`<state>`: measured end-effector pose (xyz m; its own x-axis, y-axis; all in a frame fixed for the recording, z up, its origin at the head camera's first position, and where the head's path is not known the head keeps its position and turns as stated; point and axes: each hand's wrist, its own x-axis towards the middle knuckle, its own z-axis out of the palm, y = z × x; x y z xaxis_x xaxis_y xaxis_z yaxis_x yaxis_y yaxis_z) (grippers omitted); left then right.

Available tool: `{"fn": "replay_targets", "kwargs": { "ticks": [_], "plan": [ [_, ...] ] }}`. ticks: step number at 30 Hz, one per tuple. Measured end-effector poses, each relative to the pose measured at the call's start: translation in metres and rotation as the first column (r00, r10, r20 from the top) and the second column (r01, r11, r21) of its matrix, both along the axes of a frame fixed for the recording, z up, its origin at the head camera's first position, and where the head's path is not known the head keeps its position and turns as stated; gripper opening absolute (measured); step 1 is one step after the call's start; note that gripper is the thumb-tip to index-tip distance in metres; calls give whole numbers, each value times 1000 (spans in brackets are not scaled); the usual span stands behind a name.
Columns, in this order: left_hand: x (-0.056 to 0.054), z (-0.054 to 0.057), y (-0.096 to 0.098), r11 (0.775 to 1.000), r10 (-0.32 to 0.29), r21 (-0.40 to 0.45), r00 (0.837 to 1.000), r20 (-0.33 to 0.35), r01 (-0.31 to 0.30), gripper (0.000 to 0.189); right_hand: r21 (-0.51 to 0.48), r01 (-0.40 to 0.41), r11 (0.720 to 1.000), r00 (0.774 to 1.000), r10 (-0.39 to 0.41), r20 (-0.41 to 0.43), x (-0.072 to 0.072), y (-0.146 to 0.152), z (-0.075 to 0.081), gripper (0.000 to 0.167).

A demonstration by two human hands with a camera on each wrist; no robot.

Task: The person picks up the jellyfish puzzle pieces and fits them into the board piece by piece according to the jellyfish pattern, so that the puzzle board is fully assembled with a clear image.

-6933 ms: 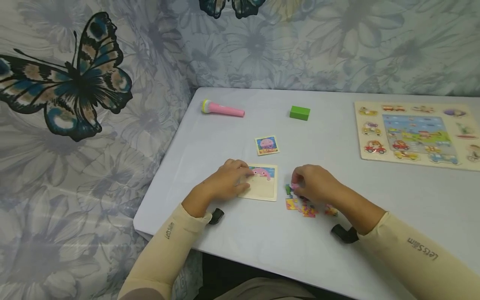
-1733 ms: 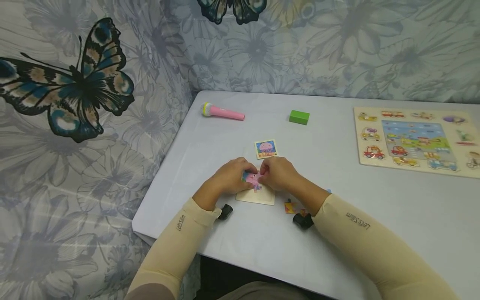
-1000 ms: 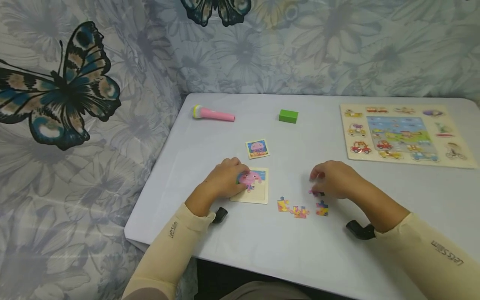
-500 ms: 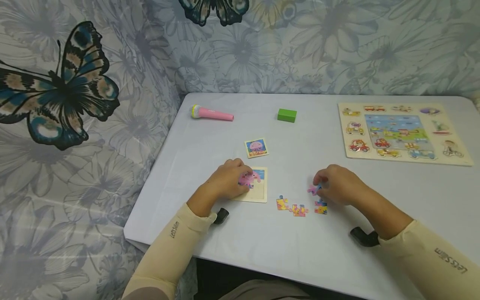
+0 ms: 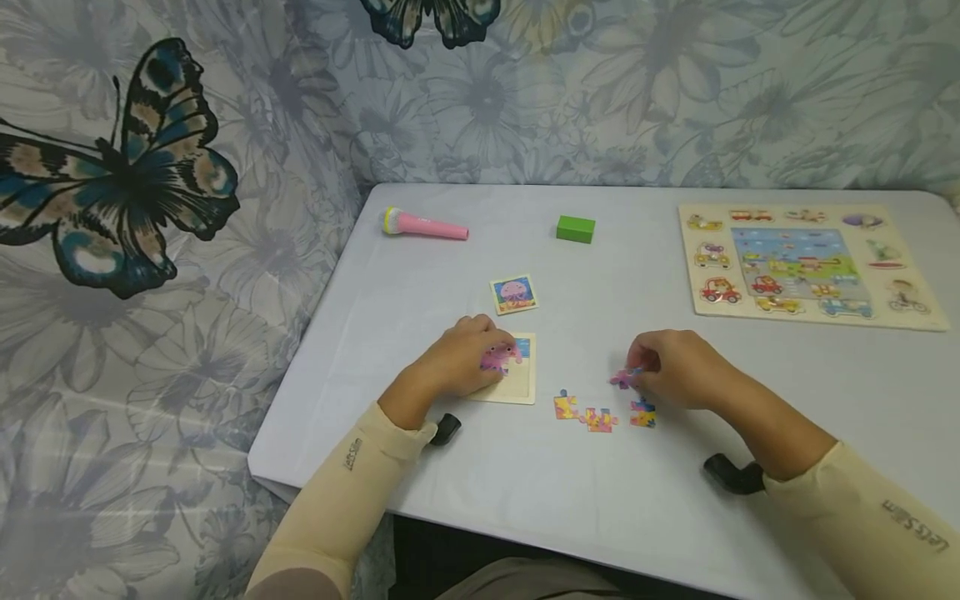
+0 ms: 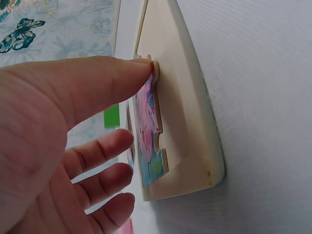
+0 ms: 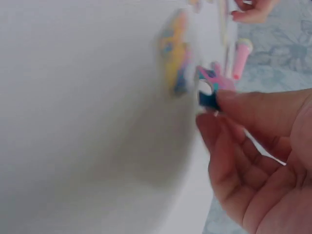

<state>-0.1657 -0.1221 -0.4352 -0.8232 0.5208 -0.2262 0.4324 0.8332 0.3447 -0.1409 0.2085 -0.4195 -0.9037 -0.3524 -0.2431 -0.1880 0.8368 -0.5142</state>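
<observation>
My right hand (image 5: 678, 367) pinches a pink and blue jigsaw piece (image 7: 208, 90) between thumb and fingers, at the right of several loose jigsaw pieces (image 5: 600, 420) on the white table. My left hand (image 5: 468, 357) rests at the left side of a pale wooden puzzle tray (image 5: 522, 390). Its thumb presses on the joined pink jigsaw pieces (image 6: 148, 117) in the tray, while three other fingers stay loosely extended in the left wrist view. Those joined pieces fill the upper part, partly covered by the hand; bare wood shows below them.
Beyond the tray lies a small square picture (image 5: 514, 294) of a pink octopus-like figure. A pink toy microphone (image 5: 431, 227) and a green block (image 5: 575, 229) are farther back. At the right lies a vehicle puzzle board (image 5: 813, 308).
My right hand left the tray, went right to the loose pieces, and now has a pink and blue jigsaw piece tilted in its fingers. My left hand stays at the tray.
</observation>
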Motion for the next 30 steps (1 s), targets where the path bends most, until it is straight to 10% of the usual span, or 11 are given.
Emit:
{"fn": "replay_targets", "kwargs": {
  "ticks": [8, 17, 30],
  "plan": [
    [-3, -1, -4, 999, -19, 44, 999, 35, 18, 40, -168, -9, 986, 995, 25, 94, -17, -37, 12, 9],
    [-7, -4, -7, 995, 8, 97, 996, 88, -16, 43, -302, 89, 949, 952, 9, 307, -43, -99, -8, 10],
    [-15, -5, 0, 989, 66, 123, 993, 94, -77, 27, -182, 25, 983, 962, 26, 272, -45, -128, -8, 4]
  ]
}}
